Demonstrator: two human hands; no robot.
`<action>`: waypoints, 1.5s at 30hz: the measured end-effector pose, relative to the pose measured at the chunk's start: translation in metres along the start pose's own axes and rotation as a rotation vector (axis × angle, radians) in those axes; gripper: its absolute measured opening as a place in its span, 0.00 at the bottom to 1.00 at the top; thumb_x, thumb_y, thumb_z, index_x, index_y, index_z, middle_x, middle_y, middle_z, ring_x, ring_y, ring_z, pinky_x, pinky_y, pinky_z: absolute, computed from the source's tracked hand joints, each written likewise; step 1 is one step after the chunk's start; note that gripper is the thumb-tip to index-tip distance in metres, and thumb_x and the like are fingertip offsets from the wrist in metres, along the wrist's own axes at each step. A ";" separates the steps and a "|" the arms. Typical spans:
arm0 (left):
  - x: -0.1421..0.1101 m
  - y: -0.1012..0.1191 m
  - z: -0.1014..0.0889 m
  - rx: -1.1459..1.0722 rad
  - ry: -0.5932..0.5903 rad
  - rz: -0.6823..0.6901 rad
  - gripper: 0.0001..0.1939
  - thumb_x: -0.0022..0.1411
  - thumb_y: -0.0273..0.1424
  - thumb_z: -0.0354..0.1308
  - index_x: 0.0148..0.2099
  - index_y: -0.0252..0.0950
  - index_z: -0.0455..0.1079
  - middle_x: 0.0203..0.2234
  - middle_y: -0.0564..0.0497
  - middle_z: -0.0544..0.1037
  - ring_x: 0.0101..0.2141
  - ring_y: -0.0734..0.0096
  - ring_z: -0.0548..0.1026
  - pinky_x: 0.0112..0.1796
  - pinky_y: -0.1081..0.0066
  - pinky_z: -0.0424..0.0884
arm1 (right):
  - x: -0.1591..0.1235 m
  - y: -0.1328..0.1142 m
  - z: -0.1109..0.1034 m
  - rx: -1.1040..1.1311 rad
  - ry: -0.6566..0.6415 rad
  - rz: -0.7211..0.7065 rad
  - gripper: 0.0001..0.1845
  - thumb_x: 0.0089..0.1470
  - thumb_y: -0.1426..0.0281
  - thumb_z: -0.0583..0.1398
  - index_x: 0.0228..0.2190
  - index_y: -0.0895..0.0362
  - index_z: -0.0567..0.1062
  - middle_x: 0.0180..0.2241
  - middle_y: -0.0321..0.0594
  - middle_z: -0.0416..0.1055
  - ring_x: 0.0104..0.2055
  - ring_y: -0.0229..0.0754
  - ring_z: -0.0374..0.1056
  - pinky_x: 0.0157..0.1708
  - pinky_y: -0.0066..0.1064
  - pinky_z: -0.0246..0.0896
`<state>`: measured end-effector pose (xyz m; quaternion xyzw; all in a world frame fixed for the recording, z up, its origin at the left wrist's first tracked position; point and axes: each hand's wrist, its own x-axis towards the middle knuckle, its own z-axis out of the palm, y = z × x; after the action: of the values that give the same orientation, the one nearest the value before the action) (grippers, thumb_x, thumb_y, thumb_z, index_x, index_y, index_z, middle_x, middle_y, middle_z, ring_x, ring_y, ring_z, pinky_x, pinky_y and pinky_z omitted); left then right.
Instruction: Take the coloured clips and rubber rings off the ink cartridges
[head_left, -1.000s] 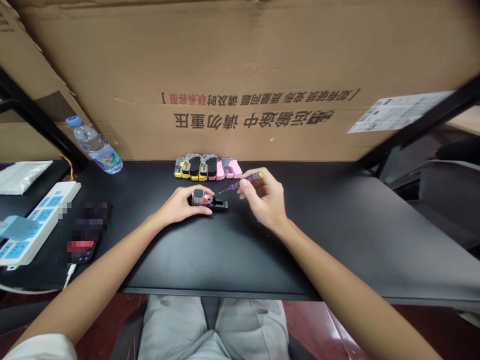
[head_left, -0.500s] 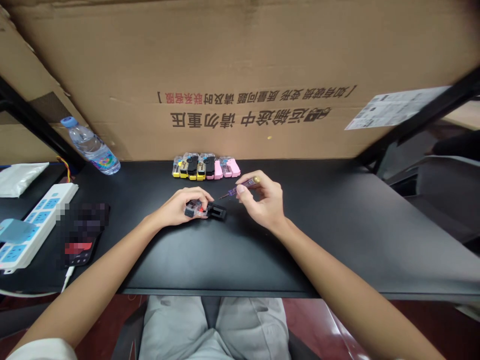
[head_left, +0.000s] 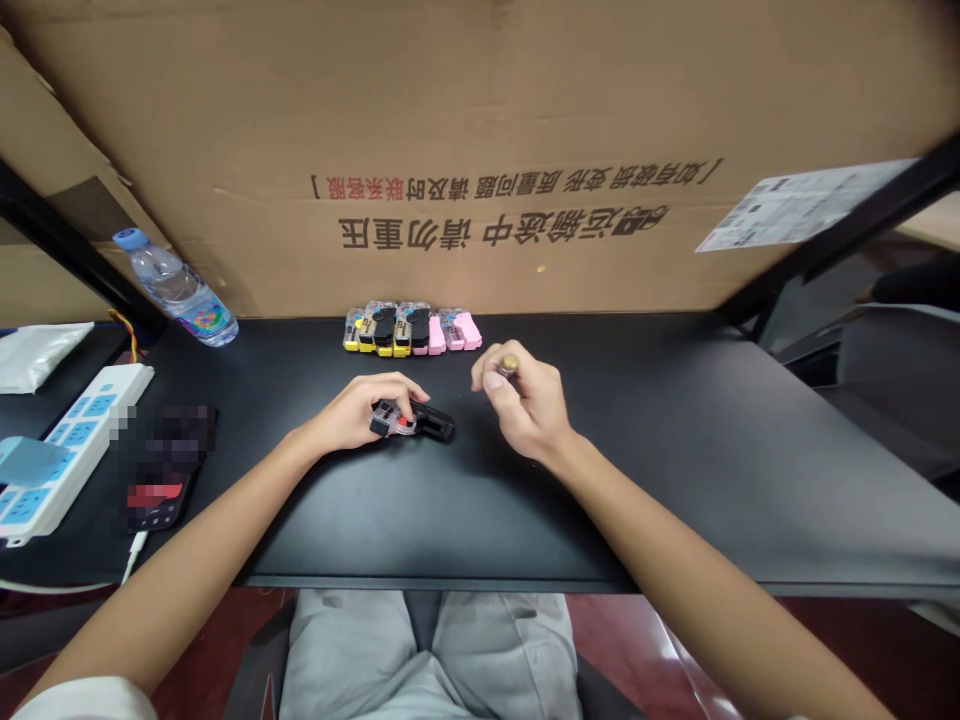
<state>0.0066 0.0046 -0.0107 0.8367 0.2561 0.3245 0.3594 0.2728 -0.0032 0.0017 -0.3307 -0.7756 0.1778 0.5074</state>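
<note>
My left hand (head_left: 360, 410) is closed on a small clear cartridge with a red part and a black end (head_left: 411, 421), pressing it down on the black table (head_left: 675, 480). My right hand (head_left: 525, 405) is closed around a small purple screwdriver; only its brass end cap (head_left: 510, 362) shows above the fingers. The two hands are a short gap apart. A row of small cartridges (head_left: 411, 329), yellow, black and pink, stands behind them against the cardboard.
A big cardboard sheet (head_left: 480, 150) walls off the back of the table. At the left lie a water bottle (head_left: 176, 288), a white power strip (head_left: 67, 445), a dark phone (head_left: 161, 465) on a cable and a white bag (head_left: 37, 350). Black frame bars (head_left: 825, 250) slant at both sides.
The right hand turned the screwdriver upright, so its shaft no longer points at the cartridge. The left hand tipped the cartridge over and holds it flat on the table.
</note>
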 end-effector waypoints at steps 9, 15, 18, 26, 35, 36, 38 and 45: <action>0.000 -0.004 0.000 0.011 0.011 0.023 0.09 0.67 0.35 0.70 0.37 0.36 0.78 0.50 0.40 0.82 0.48 0.60 0.83 0.51 0.62 0.78 | -0.001 -0.008 0.011 -0.175 -0.513 0.073 0.08 0.68 0.65 0.62 0.45 0.53 0.79 0.41 0.41 0.82 0.34 0.42 0.74 0.36 0.31 0.61; -0.001 -0.007 0.001 0.014 0.010 0.053 0.08 0.67 0.33 0.70 0.37 0.36 0.78 0.50 0.40 0.81 0.48 0.60 0.83 0.50 0.62 0.77 | -0.004 0.002 0.017 -0.087 -0.516 0.102 0.10 0.69 0.64 0.63 0.44 0.55 0.83 0.37 0.41 0.83 0.33 0.41 0.73 0.35 0.30 0.61; -0.001 -0.008 0.001 0.005 0.009 0.053 0.07 0.67 0.33 0.70 0.37 0.36 0.78 0.51 0.40 0.81 0.49 0.59 0.83 0.51 0.62 0.77 | -0.003 0.006 0.017 -0.052 -0.505 0.123 0.11 0.69 0.63 0.63 0.43 0.55 0.84 0.34 0.40 0.82 0.30 0.39 0.71 0.34 0.30 0.61; -0.001 -0.007 0.000 0.013 0.002 0.068 0.05 0.66 0.29 0.70 0.37 0.36 0.78 0.51 0.39 0.81 0.49 0.59 0.83 0.51 0.62 0.78 | -0.004 0.009 0.019 -0.038 -0.465 0.064 0.11 0.68 0.69 0.60 0.36 0.56 0.82 0.34 0.41 0.82 0.31 0.40 0.73 0.35 0.30 0.61; -0.002 -0.007 0.002 0.035 0.029 0.051 0.06 0.65 0.30 0.71 0.37 0.36 0.78 0.47 0.42 0.78 0.48 0.62 0.82 0.49 0.64 0.78 | 0.002 0.018 0.011 -0.232 -0.313 0.205 0.12 0.65 0.69 0.58 0.40 0.55 0.84 0.37 0.43 0.85 0.34 0.44 0.77 0.37 0.31 0.63; -0.002 -0.007 0.002 0.048 0.033 0.054 0.07 0.65 0.31 0.71 0.37 0.36 0.77 0.46 0.42 0.79 0.46 0.62 0.82 0.48 0.65 0.78 | 0.004 0.021 0.008 -0.290 -0.307 0.253 0.12 0.64 0.69 0.58 0.39 0.55 0.84 0.37 0.43 0.85 0.33 0.45 0.77 0.37 0.32 0.63; -0.001 -0.007 0.002 0.062 0.041 0.063 0.07 0.65 0.31 0.71 0.36 0.36 0.77 0.45 0.42 0.80 0.45 0.63 0.82 0.47 0.65 0.77 | 0.007 0.028 0.003 -0.389 -0.302 0.352 0.12 0.62 0.70 0.59 0.37 0.55 0.84 0.34 0.43 0.84 0.33 0.46 0.77 0.36 0.32 0.61; 0.000 -0.006 0.003 0.042 0.042 0.053 0.08 0.64 0.30 0.72 0.36 0.35 0.76 0.44 0.41 0.85 0.41 0.64 0.83 0.42 0.68 0.76 | 0.010 0.041 0.002 -0.519 -0.322 0.520 0.12 0.62 0.68 0.58 0.33 0.54 0.82 0.31 0.42 0.82 0.32 0.46 0.75 0.33 0.32 0.57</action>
<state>0.0075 0.0069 -0.0166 0.8435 0.2481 0.3459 0.3277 0.2823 0.0335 -0.0171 -0.6010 -0.7548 0.1480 0.2173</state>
